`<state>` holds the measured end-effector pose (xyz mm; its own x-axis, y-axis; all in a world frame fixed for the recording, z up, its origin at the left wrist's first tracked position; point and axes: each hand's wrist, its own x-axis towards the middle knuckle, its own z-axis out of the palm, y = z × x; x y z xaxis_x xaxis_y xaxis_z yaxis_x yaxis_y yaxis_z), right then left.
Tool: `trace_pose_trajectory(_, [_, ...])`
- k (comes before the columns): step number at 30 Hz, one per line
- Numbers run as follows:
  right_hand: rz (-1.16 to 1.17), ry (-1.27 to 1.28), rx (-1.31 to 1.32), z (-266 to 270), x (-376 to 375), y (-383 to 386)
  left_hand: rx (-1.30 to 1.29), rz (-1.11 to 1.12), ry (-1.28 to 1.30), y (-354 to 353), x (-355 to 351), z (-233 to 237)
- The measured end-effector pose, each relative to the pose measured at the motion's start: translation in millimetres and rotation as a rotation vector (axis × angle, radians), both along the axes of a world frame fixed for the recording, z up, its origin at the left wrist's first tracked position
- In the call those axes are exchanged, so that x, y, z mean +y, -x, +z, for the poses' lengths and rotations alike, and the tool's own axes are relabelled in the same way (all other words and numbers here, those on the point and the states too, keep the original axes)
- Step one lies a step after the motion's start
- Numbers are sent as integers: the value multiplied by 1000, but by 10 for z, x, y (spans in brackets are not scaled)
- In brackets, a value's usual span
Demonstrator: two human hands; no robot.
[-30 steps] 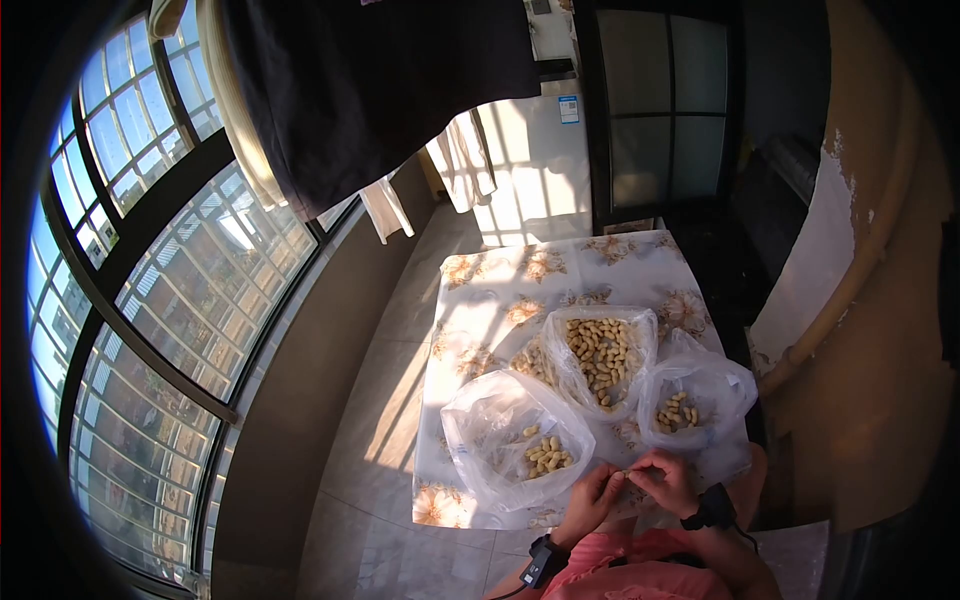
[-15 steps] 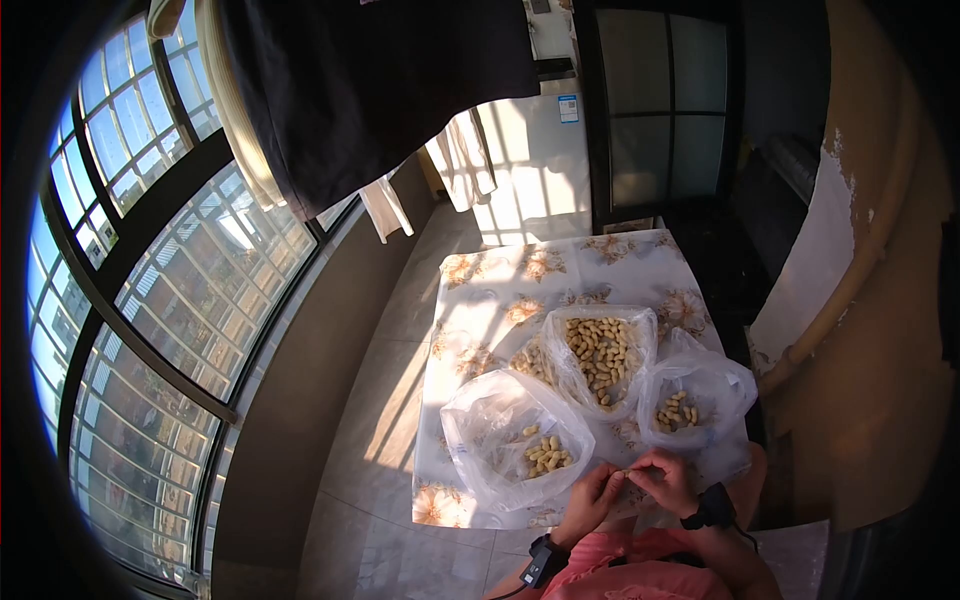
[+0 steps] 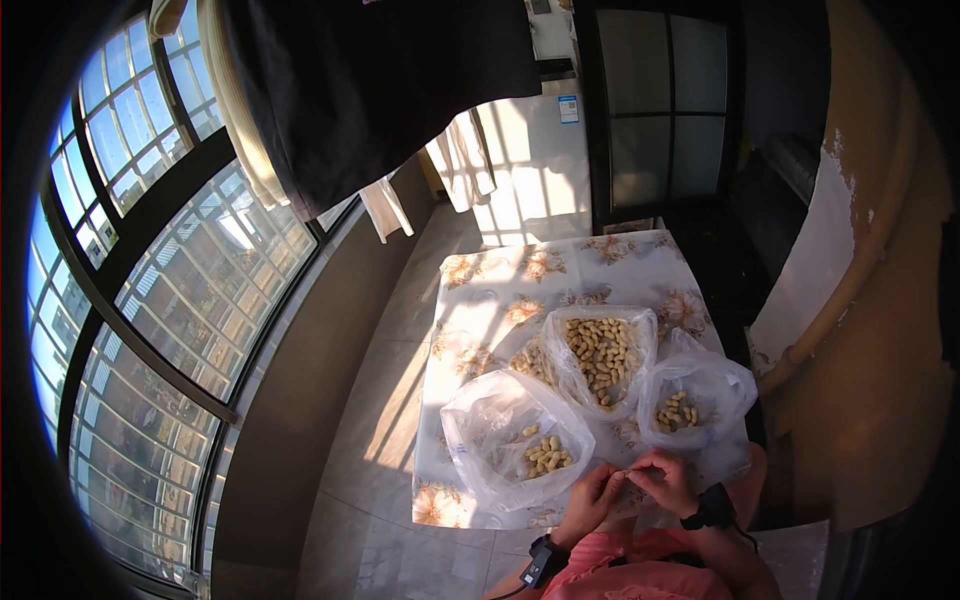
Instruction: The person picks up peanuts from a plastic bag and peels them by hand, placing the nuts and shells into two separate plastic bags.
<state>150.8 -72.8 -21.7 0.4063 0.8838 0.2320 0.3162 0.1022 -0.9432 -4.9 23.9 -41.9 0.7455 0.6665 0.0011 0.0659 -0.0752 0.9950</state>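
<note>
My left hand (image 3: 597, 492) and my right hand (image 3: 668, 483) meet at the near edge of the table, fingertips pinched together. Between them is a small tan piece that looks like a peanut (image 3: 624, 474), mostly covered by the fingers. Just left of my left hand stands an open clear plastic bag (image 3: 470, 440) with a small pile of peanuts (image 3: 548, 456) in it. Beyond my hands, a middle bag (image 3: 645, 325) holds a larger heap of peanuts (image 3: 600, 355). The right-hand bag (image 3: 735, 385) has several peanuts (image 3: 678, 411) at its bottom.
A floral cloth (image 3: 480, 310) covers the table under the bags. Dark clothing (image 3: 390, 90) hangs above the far left. A barred window (image 3: 200, 290) is at the left, a dark-framed glass door (image 3: 665, 110) at the back. Black bands (image 3: 543, 562) circle both wrists.
Only a very slight shift of the fingers around the small piece shows. The bags and their peanuts stay where they were.
</note>
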Motion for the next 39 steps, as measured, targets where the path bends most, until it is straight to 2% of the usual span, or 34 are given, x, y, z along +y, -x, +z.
trace_pose_trajectory(11, [0, 8, -21, -2, -7, 1, -25, -6, 76, -6, 4, -60])
trace_pose_trajectory(16, [-14, 9, 79, -66, -4, -6, -23, -4, 97, 0, 0, -78])
trace_pose_trajectory(30, [-15, 32, 25, 49, 8, 13, -78, -12, 135, -1, 1, -134])
trace_pose_trajectory(39, [-5, 19, 37, 6, 2, 5, -38, -2, 148, 1, -7, 42])
